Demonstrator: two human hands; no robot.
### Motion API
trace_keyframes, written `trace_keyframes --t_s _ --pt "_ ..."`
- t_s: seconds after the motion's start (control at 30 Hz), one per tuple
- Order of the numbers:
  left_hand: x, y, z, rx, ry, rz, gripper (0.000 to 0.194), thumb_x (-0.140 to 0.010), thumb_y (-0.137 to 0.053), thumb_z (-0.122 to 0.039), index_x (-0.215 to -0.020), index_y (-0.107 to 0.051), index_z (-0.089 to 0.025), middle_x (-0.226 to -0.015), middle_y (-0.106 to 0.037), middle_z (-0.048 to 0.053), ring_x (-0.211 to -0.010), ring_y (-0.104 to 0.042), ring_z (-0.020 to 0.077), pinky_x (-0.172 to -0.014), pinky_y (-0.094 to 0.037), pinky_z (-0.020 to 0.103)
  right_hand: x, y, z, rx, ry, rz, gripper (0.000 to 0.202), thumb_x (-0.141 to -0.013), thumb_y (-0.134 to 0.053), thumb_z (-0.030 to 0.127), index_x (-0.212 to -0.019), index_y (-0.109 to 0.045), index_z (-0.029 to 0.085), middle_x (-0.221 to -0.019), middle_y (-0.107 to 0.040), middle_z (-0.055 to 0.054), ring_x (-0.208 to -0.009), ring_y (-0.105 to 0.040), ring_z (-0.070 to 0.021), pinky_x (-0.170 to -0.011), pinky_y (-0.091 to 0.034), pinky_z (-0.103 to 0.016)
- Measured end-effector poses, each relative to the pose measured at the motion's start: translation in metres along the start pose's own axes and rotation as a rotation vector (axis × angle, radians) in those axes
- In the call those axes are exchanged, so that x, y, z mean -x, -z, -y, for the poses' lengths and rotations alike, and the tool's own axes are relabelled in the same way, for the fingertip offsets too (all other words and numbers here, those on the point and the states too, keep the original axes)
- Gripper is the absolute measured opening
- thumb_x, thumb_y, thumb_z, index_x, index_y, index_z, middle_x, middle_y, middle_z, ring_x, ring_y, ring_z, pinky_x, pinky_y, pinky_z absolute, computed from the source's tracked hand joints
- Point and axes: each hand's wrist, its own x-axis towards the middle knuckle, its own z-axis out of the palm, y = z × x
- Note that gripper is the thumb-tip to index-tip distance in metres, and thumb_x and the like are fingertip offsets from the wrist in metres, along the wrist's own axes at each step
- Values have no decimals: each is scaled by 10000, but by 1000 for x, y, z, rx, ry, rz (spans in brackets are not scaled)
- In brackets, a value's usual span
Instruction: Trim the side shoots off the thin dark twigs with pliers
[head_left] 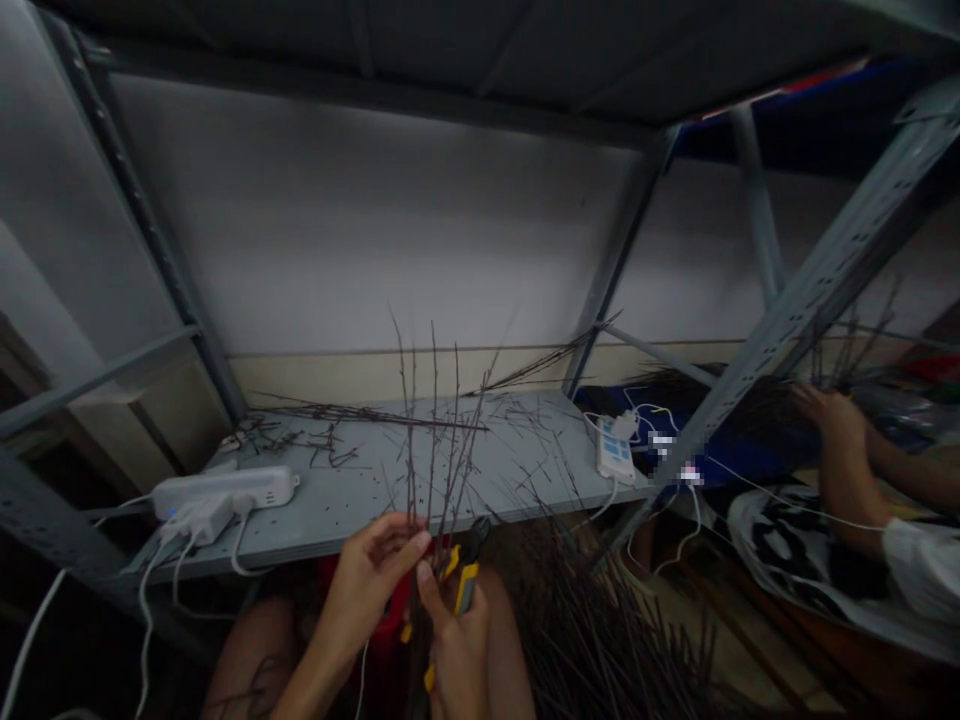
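Observation:
Several thin dark twigs (pixel 411 455) stand upright in front of me, their tops fanned out above the shelf. My left hand (pixel 375 565) is closed round the lower part of these twigs, thumb pressed against the fingers. Close beside it on the right, my right hand (pixel 459 640) grips pliers (pixel 466 585) with yellow and black handles, the dark head pointing up. The right thumb also rests against the twigs. Whether the jaws are parted is too dark to tell. Both hands are just in front of the shelf's near edge, above my knees.
More twigs (pixel 352 412) and cut bits lie on the grey metal shelf (pixel 300 520). White power strips (pixel 262 487) with cables sit at its left and right ends. A large twig pile (pixel 600 640) stands at lower right. Another person's hand (pixel 832 415) handles twigs beyond the post.

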Motion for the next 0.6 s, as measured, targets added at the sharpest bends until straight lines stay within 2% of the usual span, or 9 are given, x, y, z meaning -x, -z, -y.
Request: trace_keyframes --t_s 0.13,0.23,0.33,0.43,0.6 --pt "-1 1 0 184 40 -37 280 -819 -783 -420 -926 -635 -207 -859 -784 65 -815 -752 225 -745 -579 301 -7 -7 8 -25 -71 143 455 -720 -877 388 -1055 -685 146 -1076 -771 -122 -991 -736 -278 -920 -578 -399" --pt "-5 6 -2 305 81 -90 322 -831 -775 -411 -975 -550 -232 -885 -795 54 -853 -769 226 -793 -594 332 -8 -5 15 -28 -104 201 432 -755 -854 385 -1077 -688 150 -1059 -772 -115 -975 -740 -265 -897 -581 -376" --pt "-6 9 -3 336 105 -105 331 -840 -764 -402 -989 -517 -241 -975 -794 62 -855 -774 219 -757 -605 322 -6 -1 18 -31 -149 193 448 -749 -856 403 -1078 -683 153 -1018 -772 -110 -925 -744 -254 -820 -599 -359" --pt "-5 9 -5 346 116 -94 325 -851 -747 -399 -1001 -505 -242 -978 -783 57 -763 -773 208 -679 -603 304 -2 -2 18 -59 -173 201 461 -735 -865 390 -1081 -670 157 -1035 -765 -110 -902 -737 -242 -739 -605 -332" --pt "-2 10 -9 362 68 -126 347 -814 -785 -369 -982 -515 -229 -942 -789 59 -818 -772 208 -779 -596 320 0 -14 19 -121 -165 138 414 -723 -872 355 -1029 -662 170 -941 -749 -50 -765 -716 -183 -683 -596 -286"
